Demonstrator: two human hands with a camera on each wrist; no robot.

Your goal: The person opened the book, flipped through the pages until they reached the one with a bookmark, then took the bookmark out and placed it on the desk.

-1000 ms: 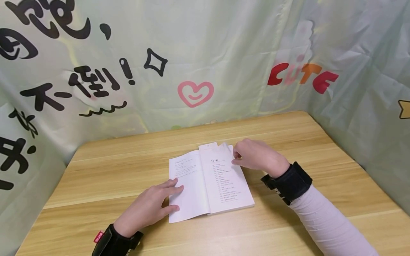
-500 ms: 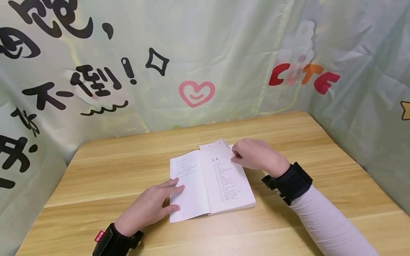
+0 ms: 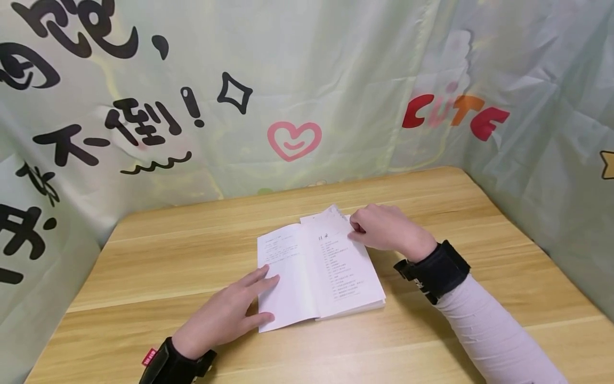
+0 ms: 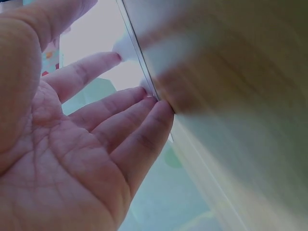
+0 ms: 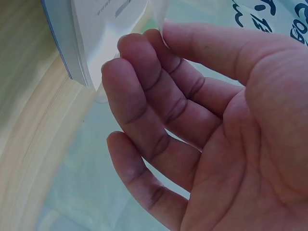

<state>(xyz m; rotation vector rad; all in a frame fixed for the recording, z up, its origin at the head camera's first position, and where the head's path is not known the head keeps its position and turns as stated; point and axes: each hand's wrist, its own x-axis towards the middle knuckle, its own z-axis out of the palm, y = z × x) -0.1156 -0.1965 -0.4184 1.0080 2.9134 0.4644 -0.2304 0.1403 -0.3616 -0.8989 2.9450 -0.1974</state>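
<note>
Book (image 3: 313, 285) lies open on the wood-grain table (image 3: 158, 250), just below the centre of the head frame. Left page (image 3: 293, 290) carries a short text block near its top; list page (image 3: 350, 274) carries a heading over rows of small print (too blurred to read).

Right hand (image 3: 388, 229) is at the upper right of the book. Its grip is pinching the list page between thumb and fingertip, other fingers bent. Top end of that page is bent and slants up. Blue cover edge (image 5: 56, 41) shows at the upper left of the right wrist frame.

Left hand (image 3: 227, 309): grip spread, fingertips resting on the outer edge of the left page, thumb apart from them, lower down.

Black wristbands on both arms, right one (image 3: 436, 272) above a pale sleeve (image 3: 489, 325) at lower right, left one (image 3: 175, 364) with a red tag (image 3: 149, 357). Cloth backdrop (image 3: 355, 58) behind: black lettering upper left, pink heart (image 3: 294, 125) upper centre, "CUTE" upper right.
</note>
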